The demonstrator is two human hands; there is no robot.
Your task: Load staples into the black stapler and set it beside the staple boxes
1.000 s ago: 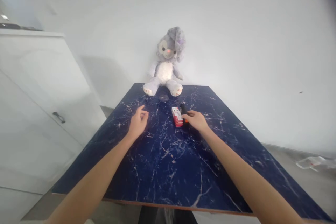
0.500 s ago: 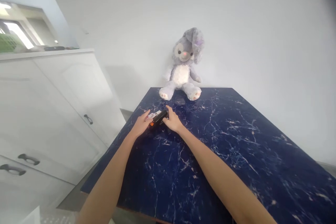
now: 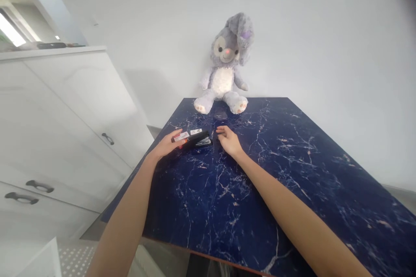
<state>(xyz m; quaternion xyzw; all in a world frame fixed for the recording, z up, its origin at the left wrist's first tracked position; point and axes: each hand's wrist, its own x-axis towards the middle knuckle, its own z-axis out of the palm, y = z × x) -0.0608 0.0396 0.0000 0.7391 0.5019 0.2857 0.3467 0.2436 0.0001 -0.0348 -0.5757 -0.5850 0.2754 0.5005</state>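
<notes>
A black stapler (image 3: 198, 136) lies on the blue marbled table, pointing right, its silver lower part showing at the right end. My left hand (image 3: 168, 143) is closed around its left end, with the thumb on the near side. Beside the stapler, on its far side, are a small white-and-red box (image 3: 182, 136) at my left fingers and another small white piece (image 3: 196, 131) with print. Whether the left fingers also grip the box I cannot tell. Just right of the stapler, my right hand (image 3: 229, 140) rests apart from it, fingers loosely bent and holding nothing.
A grey plush toy (image 3: 222, 80) with a white belly sits at the table's far edge against the wall. The blue marbled table (image 3: 292, 173) extends to the right. A white cabinet (image 3: 65, 130) with dark handles stands on the left.
My right hand has let go of the stapler and moved right. The stapler has turned to lie more sideways, with its silver part now visible. The view has tipped slightly down.
</notes>
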